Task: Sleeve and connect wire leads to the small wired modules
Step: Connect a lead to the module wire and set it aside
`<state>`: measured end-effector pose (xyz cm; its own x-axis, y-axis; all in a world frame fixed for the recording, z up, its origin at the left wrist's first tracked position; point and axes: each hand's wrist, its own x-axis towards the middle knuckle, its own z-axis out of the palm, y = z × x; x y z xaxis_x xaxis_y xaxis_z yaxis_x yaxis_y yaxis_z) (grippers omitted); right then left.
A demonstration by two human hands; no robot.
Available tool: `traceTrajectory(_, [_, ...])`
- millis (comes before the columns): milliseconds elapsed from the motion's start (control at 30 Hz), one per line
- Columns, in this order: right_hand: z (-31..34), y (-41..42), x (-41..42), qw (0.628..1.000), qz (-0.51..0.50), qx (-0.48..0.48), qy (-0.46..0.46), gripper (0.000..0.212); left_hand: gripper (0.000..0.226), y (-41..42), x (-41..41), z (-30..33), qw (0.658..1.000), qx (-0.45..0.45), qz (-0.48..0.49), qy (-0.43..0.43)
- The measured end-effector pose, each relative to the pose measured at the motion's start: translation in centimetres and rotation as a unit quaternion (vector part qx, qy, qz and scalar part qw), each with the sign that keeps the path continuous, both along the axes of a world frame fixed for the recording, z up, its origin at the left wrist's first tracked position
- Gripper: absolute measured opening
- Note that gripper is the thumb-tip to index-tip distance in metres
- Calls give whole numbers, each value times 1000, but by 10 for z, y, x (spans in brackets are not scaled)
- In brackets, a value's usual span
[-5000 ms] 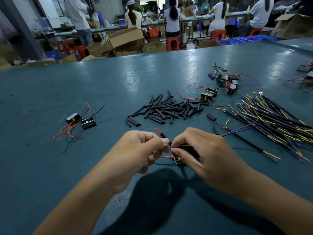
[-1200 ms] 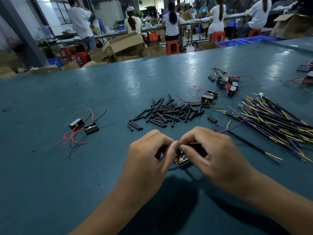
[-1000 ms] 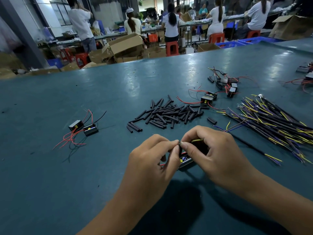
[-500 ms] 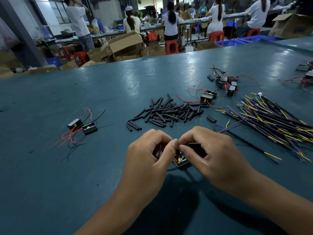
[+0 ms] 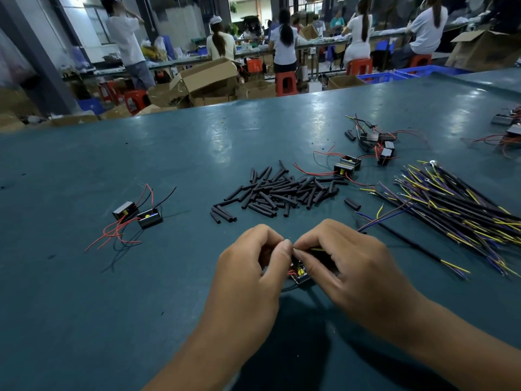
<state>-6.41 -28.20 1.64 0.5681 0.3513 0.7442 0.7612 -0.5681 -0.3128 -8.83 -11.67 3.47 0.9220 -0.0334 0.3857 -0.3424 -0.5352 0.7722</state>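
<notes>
While my left hand (image 5: 253,266) and right hand (image 5: 346,266) meet fingertip to fingertip over the module (image 5: 301,273), each pinching what I take to be a fine lead, I should keep the module low over the table (image 5: 84,320) and twist tightly so the joint holds before any sleeve goes on; the joint itself is hidden between my fingers. The sleeves (image 5: 282,190) lie just ahead, the wires (image 5: 451,204) to my right, two finished-looking modules (image 5: 138,214) well left, and nothing blocks my reach.

Head-worn view, down over table (image 5: 141,306)
</notes>
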Motion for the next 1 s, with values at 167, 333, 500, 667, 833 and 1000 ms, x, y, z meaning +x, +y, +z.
traceTrajectory(167, [-2,3,0,998,-18,-41,-48,8,25,-1,3,2,988,-123,6,98])
traceTrajectory(333, [-3,3,0,997,-23,-47,-49,9,34,3,6,-1,955,-204,-7,217])
traceTrajectory(500, [-2,3,0,1000,-21,11,0,6,31,10,15,1,934,-243,-27,260])
traceTrajectory(667, [7,0,-6,981,15,109,159,17,18,23,32,-12,940,-261,30,217])
traceTrajectory(833, [15,0,-3,862,99,284,407,42,8,11,30,-19,913,-345,-59,209])
traceTrajectory(1000, [22,-6,1,820,98,316,466,24,16,-1,25,-25,930,-325,-97,142])
